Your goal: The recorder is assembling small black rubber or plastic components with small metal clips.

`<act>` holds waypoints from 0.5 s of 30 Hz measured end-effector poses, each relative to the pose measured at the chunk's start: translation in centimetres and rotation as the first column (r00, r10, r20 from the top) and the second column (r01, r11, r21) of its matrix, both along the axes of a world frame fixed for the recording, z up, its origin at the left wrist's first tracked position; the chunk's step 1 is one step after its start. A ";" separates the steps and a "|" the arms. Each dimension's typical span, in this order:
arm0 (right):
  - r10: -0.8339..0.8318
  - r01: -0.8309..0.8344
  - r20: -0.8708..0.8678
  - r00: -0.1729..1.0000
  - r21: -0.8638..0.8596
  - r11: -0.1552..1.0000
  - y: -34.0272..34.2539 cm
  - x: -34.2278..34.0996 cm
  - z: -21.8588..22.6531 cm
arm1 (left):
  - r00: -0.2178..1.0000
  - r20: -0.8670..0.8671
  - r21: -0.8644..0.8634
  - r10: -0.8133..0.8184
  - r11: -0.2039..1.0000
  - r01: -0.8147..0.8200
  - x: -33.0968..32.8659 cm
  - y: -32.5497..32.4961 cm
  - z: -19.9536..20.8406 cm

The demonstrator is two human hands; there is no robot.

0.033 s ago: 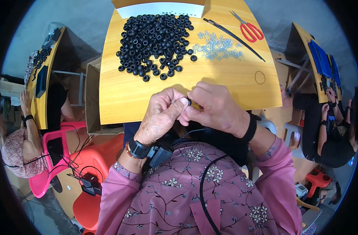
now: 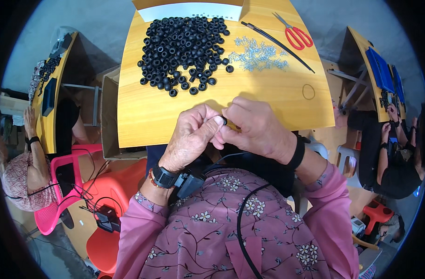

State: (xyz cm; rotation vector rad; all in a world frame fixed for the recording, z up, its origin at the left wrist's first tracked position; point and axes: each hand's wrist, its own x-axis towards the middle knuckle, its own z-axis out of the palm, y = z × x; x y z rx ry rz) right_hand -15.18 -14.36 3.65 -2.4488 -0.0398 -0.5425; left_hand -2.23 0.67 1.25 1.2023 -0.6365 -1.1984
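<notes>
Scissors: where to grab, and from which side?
I'd grip the scissors by the red loops, coming from above and the right: the loops sit near the table's right edge, the blades point away from the person, and the black rod runs along the left and near side.

Tabletop (image 2: 268, 102), upper centre: yellow, wood-grained. Heaped rings (image 2: 180, 51), held piece (image 2: 224, 121): black. Scattered bits (image 2: 256, 56), upper right: silvery blue. Scissors (image 2: 293, 30): red handles, grey blades. Garment (image 2: 194, 246), lower centre: mauve, white blossoms, dark vines; sleeves (image 2: 140, 237) pink. Chair (image 2: 46, 221), lower left: hot pink. Trays (image 2: 379, 69), right: blue.
</notes>
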 end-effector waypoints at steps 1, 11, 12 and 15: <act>0.008 -0.008 -0.022 1.000 -0.011 1.000 0.0 -0.1 0.2 | 1.000 0.014 0.002 -0.005 1.000 0.005 0.0 0.0 0.0; 0.032 -0.024 -0.040 0.999 0.191 0.981 -0.3 -0.2 0.5 | 1.000 0.022 -0.046 0.016 0.999 -0.015 -0.3 -0.1 -0.2; 0.051 -0.041 -0.041 0.998 0.200 0.979 -0.7 -0.3 0.4 | 1.000 0.012 -0.058 0.018 0.998 -0.017 -0.3 -0.1 -0.3; 0.072 -0.065 -0.025 0.997 0.195 0.979 -1.8 -0.2 0.1 | 1.000 -0.023 -0.096 0.002 0.995 -0.004 -0.2 -0.2 -0.8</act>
